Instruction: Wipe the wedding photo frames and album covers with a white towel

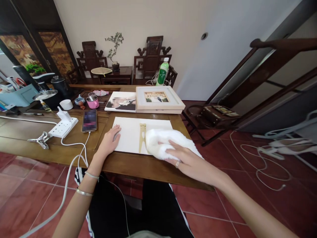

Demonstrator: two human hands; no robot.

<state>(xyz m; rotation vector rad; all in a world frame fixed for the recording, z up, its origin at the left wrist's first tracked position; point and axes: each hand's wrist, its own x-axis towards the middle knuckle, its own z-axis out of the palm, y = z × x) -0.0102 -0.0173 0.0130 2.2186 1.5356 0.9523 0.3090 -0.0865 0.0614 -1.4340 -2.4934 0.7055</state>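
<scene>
A flat white panel (127,132) lies on the table in front of me, with a tan easel-type stand strip (142,137) running down its middle. My left hand (110,140) rests on the panel's left edge, its fingers stretched out. In my right hand (182,157) is a white fluffy cloth (170,140), pressed on the right part of the panel beside the strip. The cloth covers the panel's right side and hangs past its lower right corner. My right fingers are partly sunk in the cloth.
Behind the panel lie a framed photo (160,99) and a photo panel (121,101), with a green bottle (162,72) beyond. To the left are a phone (89,120), a power strip (63,127), white cables and a pink cup (92,101). The wooden table's (138,165) front edge is near me.
</scene>
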